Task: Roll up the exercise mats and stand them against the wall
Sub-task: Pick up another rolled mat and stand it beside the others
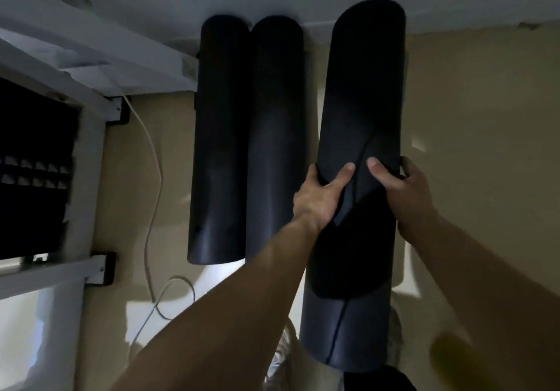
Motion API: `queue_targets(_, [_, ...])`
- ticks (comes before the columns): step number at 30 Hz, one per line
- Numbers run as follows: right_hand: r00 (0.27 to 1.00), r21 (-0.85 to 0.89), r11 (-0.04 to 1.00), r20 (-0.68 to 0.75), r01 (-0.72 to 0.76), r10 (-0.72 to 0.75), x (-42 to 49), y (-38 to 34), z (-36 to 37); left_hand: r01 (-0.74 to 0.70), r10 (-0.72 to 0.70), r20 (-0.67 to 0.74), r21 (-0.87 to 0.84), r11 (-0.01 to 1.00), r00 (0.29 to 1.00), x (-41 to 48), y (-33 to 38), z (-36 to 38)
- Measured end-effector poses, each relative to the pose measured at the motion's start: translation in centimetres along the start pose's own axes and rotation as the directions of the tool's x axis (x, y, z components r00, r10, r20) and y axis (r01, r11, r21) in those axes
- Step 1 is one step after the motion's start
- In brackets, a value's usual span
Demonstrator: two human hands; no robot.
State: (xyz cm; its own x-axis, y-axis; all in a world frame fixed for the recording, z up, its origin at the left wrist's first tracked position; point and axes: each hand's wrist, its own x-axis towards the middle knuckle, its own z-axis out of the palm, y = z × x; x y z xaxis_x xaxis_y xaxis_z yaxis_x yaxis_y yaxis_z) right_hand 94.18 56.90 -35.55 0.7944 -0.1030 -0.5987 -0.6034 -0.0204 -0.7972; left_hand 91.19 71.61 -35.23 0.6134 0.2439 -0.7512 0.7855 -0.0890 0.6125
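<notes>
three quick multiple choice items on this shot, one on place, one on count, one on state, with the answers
1. The held mat is: A) right of the other two mats, B) left of them, C) between them.
2. Rolled mats in view: A) two, B) three, C) four.
3. The held mat is: A) gripped by both hands, B) gripped by one hand, C) lying untouched.
Answers: 1 A, the pair is to its left; 2 B, three dark rolls show; 3 A, left hand and right hand curl round it.
</notes>
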Motion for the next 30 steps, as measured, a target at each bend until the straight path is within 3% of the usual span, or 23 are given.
queue_targets(6, [1.000, 0.018, 1.000, 0.004, 0.010, -0.011, 11.6, 3.4, 2.3, -0.078, 0.084, -0.016, 0.232, 0.969, 0.996, 8.2, 1.2, 2.6])
queue_targets(9, [0.999, -0.015, 1.000, 0.022, 0.024, -0.023, 14.7, 5.1, 4.3, -0.062, 0.118, -0.123, 0.388, 0.920, 0.985, 10.7, 1.3, 3.2])
queue_targets(14, [0.998, -0.064, 0.998, 0.069, 0.007, -0.003, 16.6, 7.1, 5.4, -0.123, 0.199, -0.162, 0.389, 0.913, 0.967, 10.4, 0.9, 2.3])
queue_targets(18, [0.989, -0.267, 0.963, 0.128, -0.037, 0.074, 13.2, 3.5, 5.1, -0.197, 0.354, -0.152, 0.602, 0.773, 0.923, 8.5, 1.7, 1.5])
queue_targets(20, [0.993, -0.412, 0.908, 0.053, -0.078, 0.109, 10.9, 2.0, 4.2, -0.208, 0.363, -0.134, 0.620, 0.756, 0.922, 6.6, 2.7, 0.8])
queue_targets(25, [1.000, -0.676, 0.736, 0.026, 0.021, -0.005, 1.6, -2.4, -0.3, -0.197, 0.333, -0.071, 0.685, 0.702, 0.940, -1.5, 4.8, -2.2])
queue_targets(30, [0.999, -0.831, 0.555, 0.017, 0.037, -0.041, -10.9, -7.5, -6.5, -0.289, 0.371, 0.087, 0.794, 0.535, 0.925, -12.5, 6.9, -3.5])
